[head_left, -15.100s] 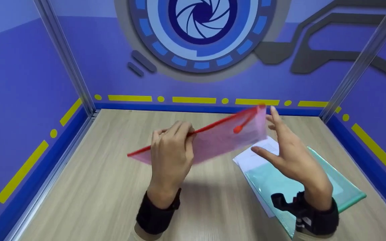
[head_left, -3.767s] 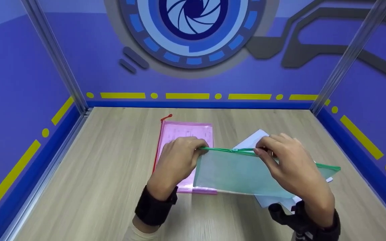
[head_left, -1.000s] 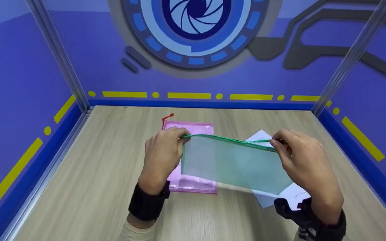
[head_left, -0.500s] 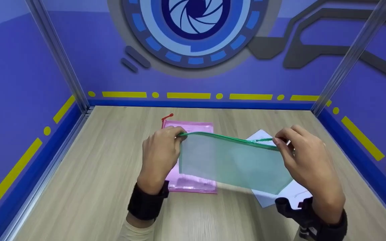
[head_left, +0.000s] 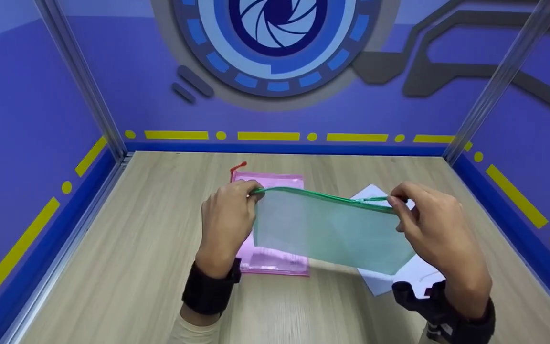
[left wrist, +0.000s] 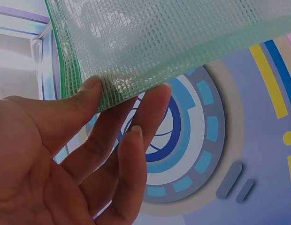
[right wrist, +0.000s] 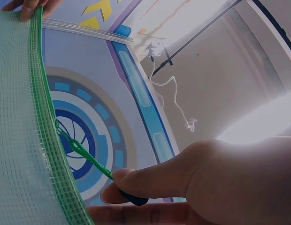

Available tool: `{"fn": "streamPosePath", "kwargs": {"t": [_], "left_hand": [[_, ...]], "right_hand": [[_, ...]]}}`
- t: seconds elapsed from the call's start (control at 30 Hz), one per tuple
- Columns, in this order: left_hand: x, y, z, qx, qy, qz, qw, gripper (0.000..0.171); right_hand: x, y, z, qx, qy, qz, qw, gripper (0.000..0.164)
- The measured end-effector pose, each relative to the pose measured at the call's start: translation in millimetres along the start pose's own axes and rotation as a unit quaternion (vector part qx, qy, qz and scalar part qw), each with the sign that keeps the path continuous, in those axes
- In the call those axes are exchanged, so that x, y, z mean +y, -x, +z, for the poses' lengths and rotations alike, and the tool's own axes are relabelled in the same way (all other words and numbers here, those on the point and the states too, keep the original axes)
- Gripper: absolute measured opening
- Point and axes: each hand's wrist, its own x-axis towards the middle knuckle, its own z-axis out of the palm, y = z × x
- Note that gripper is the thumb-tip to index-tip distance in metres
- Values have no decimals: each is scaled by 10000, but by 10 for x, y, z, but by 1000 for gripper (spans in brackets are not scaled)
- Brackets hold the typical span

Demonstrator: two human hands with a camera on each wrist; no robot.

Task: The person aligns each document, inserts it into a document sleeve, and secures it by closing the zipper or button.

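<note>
A see-through green mesh zipper pouch (head_left: 332, 229) is held up above the table, its green zipper edge on top. My left hand (head_left: 227, 220) pinches its upper left corner; in the left wrist view the thumb (left wrist: 89, 91) presses on the mesh. With thumb and forefinger my right hand (head_left: 437, 224) pinches the green zipper pull cord (right wrist: 91, 159), drawn taut from the slider near the pouch's right end. A pink pouch (head_left: 275, 263) with a red zip lies flat behind the green one, partly covered. White paper sheets (head_left: 375, 282) lie under the pouch's right end.
Blue-purple printed walls (head_left: 275, 119) with metal corner posts stand around the wooden table (head_left: 151, 239) at the back and sides. A red zip pull (head_left: 239, 166) sticks out at the pink pouch's far left corner.
Earlier, my left hand held the pink pouch; now it lies on the table and the green pouch is lifted off the papers. Over the last second, the zipper slider has shifted slightly right.
</note>
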Motion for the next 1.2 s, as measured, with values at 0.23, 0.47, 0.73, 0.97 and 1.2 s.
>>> {"fn": "streamPosePath", "kwargs": {"t": [0.23,0.47,0.73,0.97,1.2], "left_hand": [[-32,-8,-22,154,57,-249,9996,9],[-39,-11,-33,216,63,-230,9995,6],[-51,-8,-42,174,182,-292,9993,7],[-70,-5,-69,130,185,-541,9983,10],[-84,-13,-78,-10,213,-530,9984,12]], "right_hand": [[26,8,-31,-114,-237,273,9993,4],[38,-8,-29,-194,-362,178,9990,6],[67,-21,-11,-387,-416,311,9979,7],[70,-11,-35,-221,-353,323,9986,7],[54,-19,-31,-157,-306,268,9991,8]]}}
